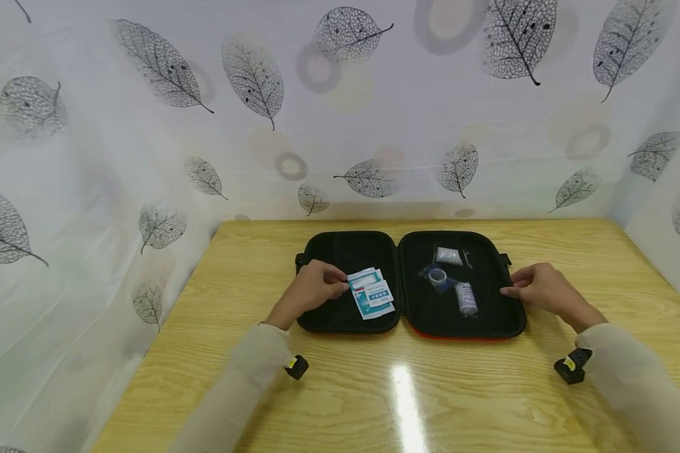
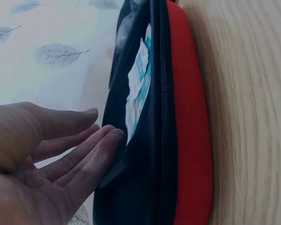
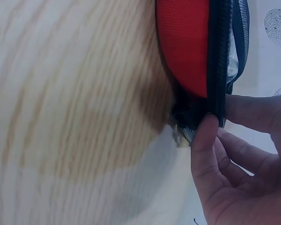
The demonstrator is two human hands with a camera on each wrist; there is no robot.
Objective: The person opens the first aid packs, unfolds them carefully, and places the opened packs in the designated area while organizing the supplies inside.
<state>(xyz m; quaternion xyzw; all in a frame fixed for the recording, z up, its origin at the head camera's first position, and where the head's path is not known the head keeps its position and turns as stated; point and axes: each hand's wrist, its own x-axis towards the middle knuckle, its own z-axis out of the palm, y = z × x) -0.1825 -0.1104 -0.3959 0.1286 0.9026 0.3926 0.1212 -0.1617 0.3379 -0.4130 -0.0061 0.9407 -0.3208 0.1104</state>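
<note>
An unzipped case (image 1: 340,241), black inside and red outside, lies spread flat on the table. In its left half sit several white and teal packets (image 1: 378,294), overlapping one another. My left hand (image 1: 317,286) reaches over that half, fingertips right at the packets' left edge. The left wrist view shows its thumb (image 2: 70,123) apart from the loosely bent fingers, with nothing between them. At the case's right rim, my right hand (image 1: 541,289) pinches the zippered edge (image 3: 219,61) between thumb and fingers.
The right half holds a wrapped roll (image 1: 466,299), a ring-shaped roll (image 1: 437,275) in a bag, a small white pack (image 1: 448,255) and a small clip-like piece (image 1: 467,258). A leaf-patterned curtain (image 1: 317,126) hangs behind the wooden table (image 1: 340,384).
</note>
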